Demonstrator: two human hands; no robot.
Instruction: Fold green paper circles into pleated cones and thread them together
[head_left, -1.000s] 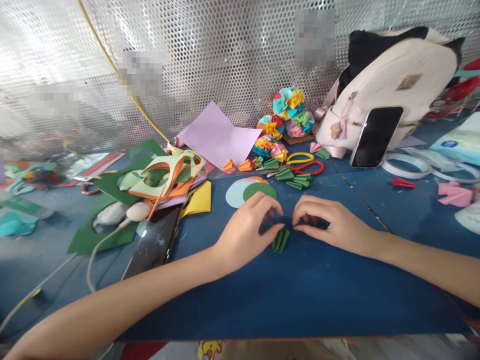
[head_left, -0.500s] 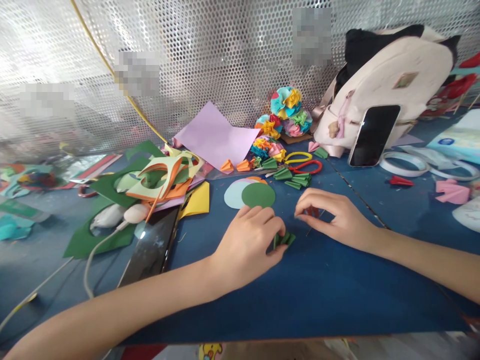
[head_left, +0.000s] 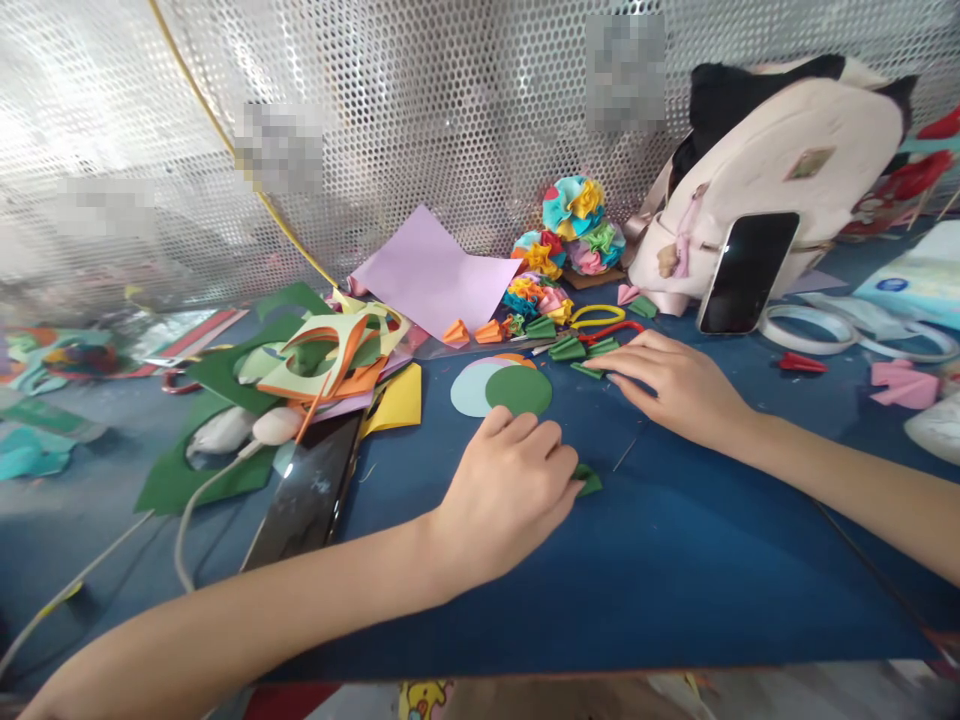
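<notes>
My left hand point(head_left: 512, 490) is closed on a folded green paper piece point(head_left: 589, 480) just above the blue table. Most of that piece is hidden behind the fingers. Farther right, my right hand point(head_left: 671, 385) reaches forward with thumb and fingers apart. Its fingertips are over or touching several pleated green paper pieces point(head_left: 568, 348); contact is hard to make out. Beyond my left knuckles lie a dark green paper circle point(head_left: 519, 388) and a pale blue one point(head_left: 469, 388), overlapping, with an orange edge peeking out behind.
Scissors with yellow and red handles point(head_left: 598, 316) lie behind the green pieces. A phone point(head_left: 750, 272) leans on a pale backpack point(head_left: 787, 165). Tape rolls point(head_left: 806, 330) are at right. Cut paper scraps point(head_left: 322, 355) and a dark tablet-like device point(head_left: 307, 490) lie left, beside a white cable.
My right hand has moved forward from near my left hand to the green pieces. My left hand has closed further around its green paper piece, turning slightly.
</notes>
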